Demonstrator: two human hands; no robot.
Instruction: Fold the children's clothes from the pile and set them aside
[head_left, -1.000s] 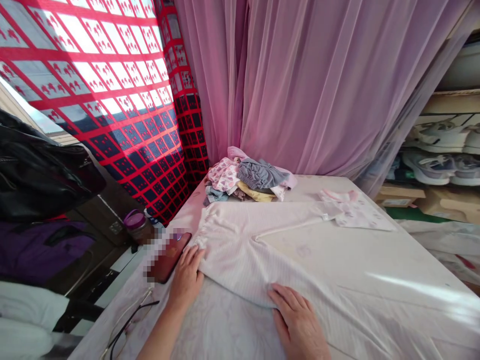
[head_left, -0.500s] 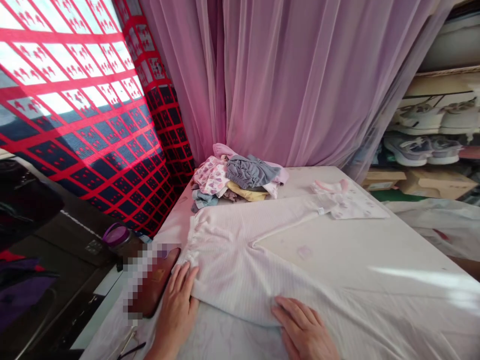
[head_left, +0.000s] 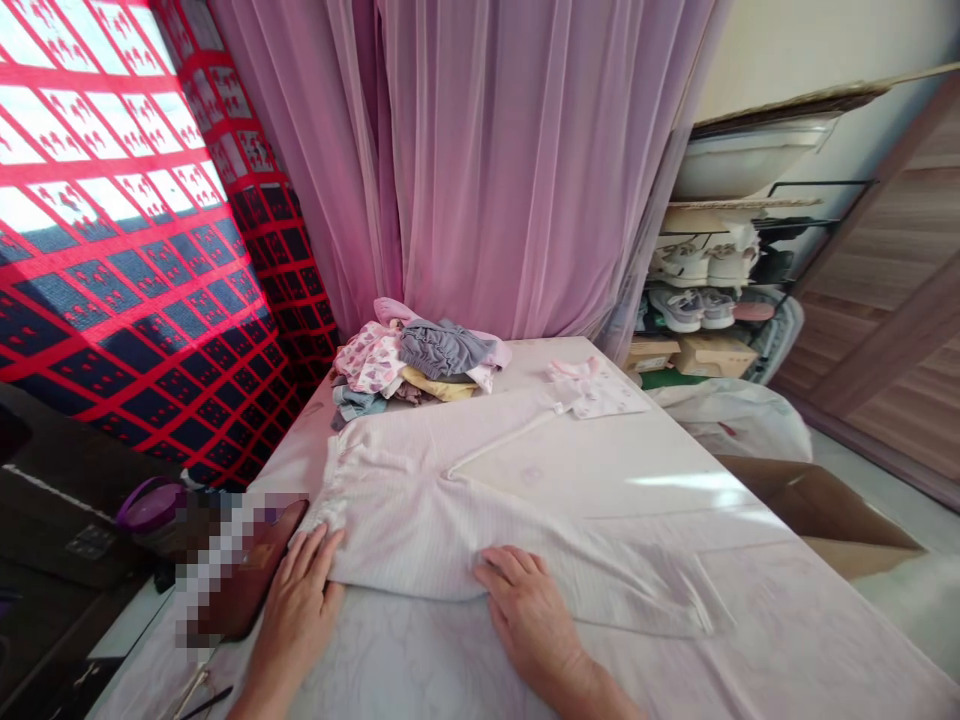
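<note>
A pair of white ribbed trousers (head_left: 420, 520) lies spread on the table, its gathered waistband toward the left and both legs pointing right. My left hand (head_left: 300, 590) rests flat on the waistband's near corner, fingers stretched out. On the near leg, close to its lower edge, my right hand (head_left: 529, 610) lies palm down with its fingers extended. The far leg reaches a small folded white garment with pink trim (head_left: 604, 392). Behind the waistband sits a heap of clothes (head_left: 420, 360) in pink, grey, yellow and blue.
Left of my left hand lies a reddish-brown flat item (head_left: 232, 595), partly pixelated. A purple-lidded container (head_left: 150, 505) stands beyond the table's left edge. Purple curtains (head_left: 510, 180) hang behind. To the right are a shoe rack (head_left: 697, 260) and an open cardboard box (head_left: 825, 510).
The view has swung to the right, bringing the box and wooden door into sight. My right hand still lies on the near leg, whose hem now shows. My left hand stays at the waistband.
</note>
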